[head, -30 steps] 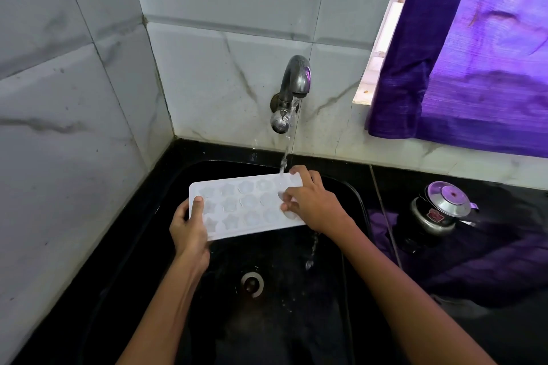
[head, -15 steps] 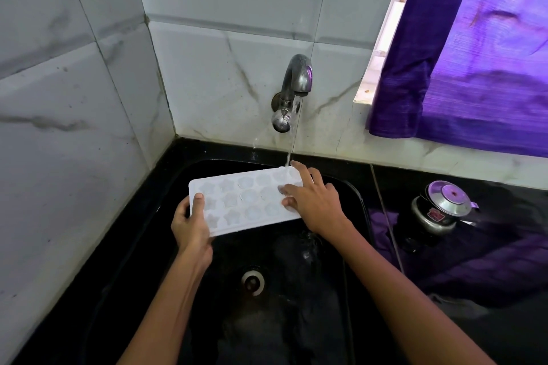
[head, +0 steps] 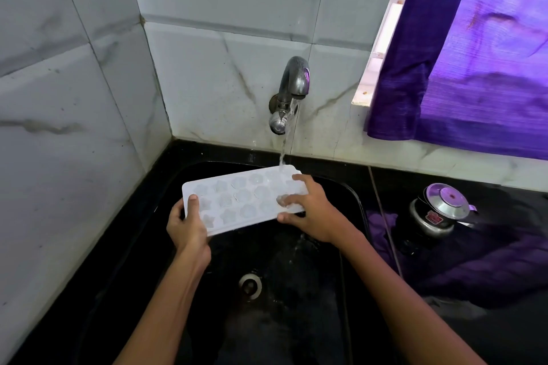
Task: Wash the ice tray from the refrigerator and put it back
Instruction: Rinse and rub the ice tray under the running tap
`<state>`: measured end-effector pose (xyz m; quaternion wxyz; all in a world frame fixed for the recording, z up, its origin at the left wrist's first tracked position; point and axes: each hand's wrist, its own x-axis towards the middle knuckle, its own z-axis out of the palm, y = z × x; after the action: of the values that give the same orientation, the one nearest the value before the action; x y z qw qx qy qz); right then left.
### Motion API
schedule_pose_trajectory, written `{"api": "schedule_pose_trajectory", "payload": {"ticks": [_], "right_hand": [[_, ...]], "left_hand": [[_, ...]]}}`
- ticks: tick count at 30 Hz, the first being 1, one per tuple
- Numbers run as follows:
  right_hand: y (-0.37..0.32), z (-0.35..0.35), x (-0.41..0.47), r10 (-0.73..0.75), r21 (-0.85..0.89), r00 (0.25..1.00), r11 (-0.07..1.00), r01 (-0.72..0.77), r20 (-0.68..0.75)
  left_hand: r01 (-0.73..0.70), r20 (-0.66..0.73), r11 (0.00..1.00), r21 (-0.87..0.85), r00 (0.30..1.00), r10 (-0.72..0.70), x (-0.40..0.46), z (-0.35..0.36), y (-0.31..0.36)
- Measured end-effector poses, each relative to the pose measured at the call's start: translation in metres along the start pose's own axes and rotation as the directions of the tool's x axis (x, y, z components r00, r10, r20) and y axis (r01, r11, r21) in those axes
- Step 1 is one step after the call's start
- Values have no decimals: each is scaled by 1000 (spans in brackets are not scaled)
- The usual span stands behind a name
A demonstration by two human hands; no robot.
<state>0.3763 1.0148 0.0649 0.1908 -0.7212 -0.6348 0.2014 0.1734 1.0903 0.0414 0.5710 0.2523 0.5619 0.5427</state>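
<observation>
1. The left hand (head: 187,228) has its grip on the near left corner of the ice tray (head: 237,201): thumb lying on the top face, fingers curled under the edge. That hold looks the same as a second ago.
2. The right hand (head: 311,210) rests on the tray's right end with the fingers spread over the last moulds and the thumb under the near edge, so its grip holds the tray too. A second ago the fingers were bunched nearer the far right corner; now they reach further across the moulds, which reads as rubbing.
3. The ice tray is held face up above the black sink (head: 353,201), not resting on it. Its far right corner has been brought under the stream of water (head: 282,154), which now lands on the tray's far edge just beyond the right fingertips.
4. The tap (head: 292,92) is running, and water drips off the tray's right end toward the drain (head: 250,284).
5. Judgement: the wash is under way, with only the right end wetted directly; the left moulds probably need passing under the stream before the tray goes back to the refrigerator.
6. On the black bench (head: 489,246) to the right stands a small steel pot (head: 439,213), well apart, below the purple curtain (head: 474,68).
</observation>
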Motion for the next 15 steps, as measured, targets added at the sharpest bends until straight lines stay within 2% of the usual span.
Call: {"api": "schedule_pose_trajectory", "payload": {"ticks": [1,3,6,11,15], "right_hand": [[0,2,-1,-12,-93,999,996,16,44],[-3,5,-1,-16,-192,999,981,21,28],[-8,5,0,-8,-240,999,971,-4,-48],[-12,8,0,-51,-361,998,932,35,-37],[-14,9,-4,-14,-420,998,908,-13,-60]], "left_hand": [[-2,1,1000,1,1000,2,1,1,0],[-2,3,1000,3,1000,2,2,1,1],[0,4,1000,2,1000,0,3,2,2],[16,10,1000,-3,1000,-16,5,-1,2],[33,20,999,-6,999,-33,5,-2,1]]}}
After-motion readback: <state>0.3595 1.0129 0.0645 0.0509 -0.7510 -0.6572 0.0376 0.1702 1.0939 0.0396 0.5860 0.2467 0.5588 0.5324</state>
